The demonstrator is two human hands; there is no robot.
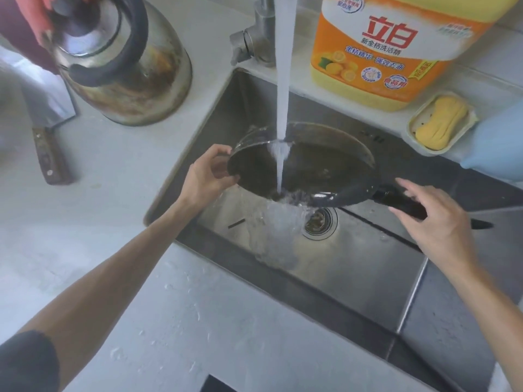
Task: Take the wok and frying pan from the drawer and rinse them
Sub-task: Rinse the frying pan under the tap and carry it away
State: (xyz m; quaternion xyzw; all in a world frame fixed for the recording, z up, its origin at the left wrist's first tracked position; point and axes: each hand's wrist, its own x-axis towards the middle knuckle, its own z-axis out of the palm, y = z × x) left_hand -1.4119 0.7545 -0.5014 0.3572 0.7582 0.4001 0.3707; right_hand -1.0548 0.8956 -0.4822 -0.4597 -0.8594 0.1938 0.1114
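- Frying pan point(311, 165), dark, round and non-stick, is tilting over the steel sink point(353, 267) under the tap's stream; we are pinching its far rim with our left hand point(208, 178).
- Our right hand point(435, 219) is hovering spread over the black handle point(402, 203); whether it is touching, we cannot tell.
- We are judging it best to keep turning the pan so water sweeps every side.
- Wok is nowhere showing; the tap spout is getting cut off.
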